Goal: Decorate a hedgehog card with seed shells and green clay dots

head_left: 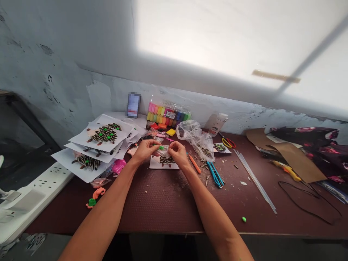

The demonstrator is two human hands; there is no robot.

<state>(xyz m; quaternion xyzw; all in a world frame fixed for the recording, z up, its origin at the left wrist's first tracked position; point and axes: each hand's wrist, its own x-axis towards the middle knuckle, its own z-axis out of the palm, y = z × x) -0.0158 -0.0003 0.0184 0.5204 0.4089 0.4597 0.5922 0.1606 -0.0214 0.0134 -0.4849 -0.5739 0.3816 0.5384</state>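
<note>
My left hand (146,150) is closed in a pinch on a small clear packet (164,150) that has bright green clay (161,147) at its left end. On the packet's other side, the fingers of my right hand (178,152) are pinched together on the clear plastic. Just beneath both hands lies a white card (154,165) with a hedgehog shape covered in striped seeds (166,160); my hands hide part of it. An orange pen-like tool (195,164) and a blue craft knife (215,174) rest to the right of my right hand.
Stacked seed-hedgehog cards (81,145) and a white power strip (35,195) are at left. Behind stand a phone (133,105), coloured clay packs (168,115), a plastic bag (194,134) and a bottle (218,124). Scissors (228,142), glue sticks (255,181) and a glue gun (286,170) lie rightward.
</note>
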